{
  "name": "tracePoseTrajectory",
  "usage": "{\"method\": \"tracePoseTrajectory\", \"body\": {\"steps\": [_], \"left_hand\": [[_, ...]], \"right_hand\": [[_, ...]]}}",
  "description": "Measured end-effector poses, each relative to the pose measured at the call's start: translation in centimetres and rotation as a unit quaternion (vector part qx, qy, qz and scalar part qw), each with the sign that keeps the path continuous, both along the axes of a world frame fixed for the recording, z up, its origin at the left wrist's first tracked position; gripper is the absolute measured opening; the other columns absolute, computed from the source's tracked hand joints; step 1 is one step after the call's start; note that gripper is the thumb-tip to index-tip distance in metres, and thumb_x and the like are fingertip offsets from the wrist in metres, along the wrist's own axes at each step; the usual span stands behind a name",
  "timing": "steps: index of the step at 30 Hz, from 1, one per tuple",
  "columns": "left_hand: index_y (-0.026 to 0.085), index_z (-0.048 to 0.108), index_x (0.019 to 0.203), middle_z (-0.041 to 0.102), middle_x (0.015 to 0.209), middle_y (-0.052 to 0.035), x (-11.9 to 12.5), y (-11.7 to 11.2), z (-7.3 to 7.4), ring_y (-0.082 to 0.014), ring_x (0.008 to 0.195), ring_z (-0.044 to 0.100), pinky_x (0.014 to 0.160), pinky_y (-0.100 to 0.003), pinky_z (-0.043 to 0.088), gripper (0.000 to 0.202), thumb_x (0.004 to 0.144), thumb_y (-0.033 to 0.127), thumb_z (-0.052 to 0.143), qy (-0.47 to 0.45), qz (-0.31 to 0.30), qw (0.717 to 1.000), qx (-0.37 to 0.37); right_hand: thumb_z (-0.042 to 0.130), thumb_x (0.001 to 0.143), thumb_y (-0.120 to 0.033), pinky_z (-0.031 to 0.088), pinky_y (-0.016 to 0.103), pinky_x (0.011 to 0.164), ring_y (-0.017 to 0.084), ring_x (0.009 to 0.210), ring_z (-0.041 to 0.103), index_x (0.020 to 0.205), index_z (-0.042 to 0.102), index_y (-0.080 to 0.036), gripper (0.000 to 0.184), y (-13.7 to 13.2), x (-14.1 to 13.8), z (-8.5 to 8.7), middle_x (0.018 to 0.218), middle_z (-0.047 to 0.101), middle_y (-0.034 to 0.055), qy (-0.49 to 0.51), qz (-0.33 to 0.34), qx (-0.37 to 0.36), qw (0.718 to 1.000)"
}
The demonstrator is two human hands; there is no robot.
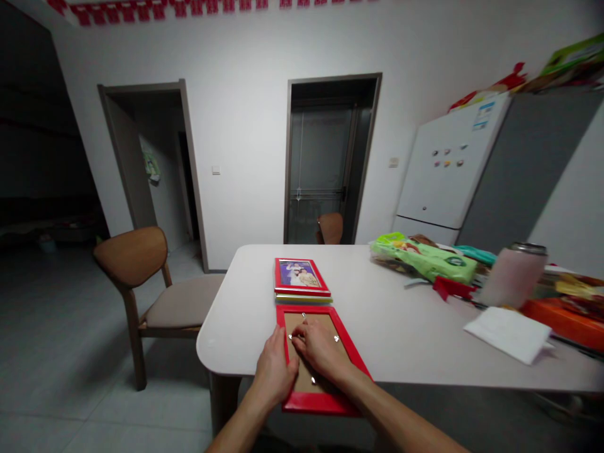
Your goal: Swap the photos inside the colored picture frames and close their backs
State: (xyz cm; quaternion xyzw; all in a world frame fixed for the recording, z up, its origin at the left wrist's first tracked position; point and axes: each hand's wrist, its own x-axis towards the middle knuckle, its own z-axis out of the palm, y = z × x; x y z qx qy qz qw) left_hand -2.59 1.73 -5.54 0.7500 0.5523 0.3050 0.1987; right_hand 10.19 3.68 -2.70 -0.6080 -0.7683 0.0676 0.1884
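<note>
A red picture frame (324,402) lies face down at the table's near edge, its brown backing board (325,352) facing up. Small metal clips sit around the board, among them one at the right (336,338) and one at the bottom (314,380). My left hand (277,365) grips the frame's left side, thumb over the backing. Above the board my right hand (318,346) has its fingers bent together at the left clip (290,337). Just beyond lies a stack of frames, topped by a red one with a photo (298,275).
The white table (377,314) carries a green package (425,258), a pink cup (515,277), white paper (508,333) and an orange box (564,324) at right. A wooden chair (134,251) stands left; another chair back (330,228) shows behind. A fridge (441,176) is back right.
</note>
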Motion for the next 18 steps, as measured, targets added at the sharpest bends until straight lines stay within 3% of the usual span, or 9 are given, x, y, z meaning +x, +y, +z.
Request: {"method": "tracePoseTrajectory", "body": {"steps": [10,14,18], "left_hand": [[0.006,0.030,0.124,0.037,0.128,-0.0116,-0.1,0.0,0.1,-0.0180,0.116,0.033,0.098,-0.024,0.022,0.062,0.065,0.021,0.046,-0.004,-0.006,1.000,0.003],[0.009,0.029,0.124,0.035,0.130,-0.0095,0.0,0.1,0.2,-0.0178,0.118,0.031,0.099,-0.025,0.020,0.064,0.064,0.019,0.047,-0.009,-0.003,1.000,-0.012],[0.009,0.027,0.125,0.033,0.131,-0.0092,-0.1,0.0,0.2,-0.0180,0.119,0.029,0.099,-0.024,0.019,0.065,0.064,0.019,0.046,-0.015,-0.005,1.000,-0.014]], "right_hand": [[0.038,0.077,-0.030,0.033,0.030,0.071,0.022,0.089,0.047,0.092,0.062,-0.019,0.031,3.4,2.5,-1.0,0.092,0.056,0.0108,-0.029,-0.094,0.022,0.995],[0.039,0.077,-0.029,0.034,0.031,0.072,0.022,0.090,0.046,0.097,0.060,-0.024,0.030,3.4,2.1,-1.0,0.095,0.055,0.0089,-0.028,-0.099,0.022,0.994],[0.041,0.075,-0.031,0.035,0.030,0.075,0.020,0.090,0.048,0.103,0.056,-0.021,0.034,2.1,2.8,-0.2,0.097,0.056,0.0085,-0.021,-0.083,0.033,0.996]]}}
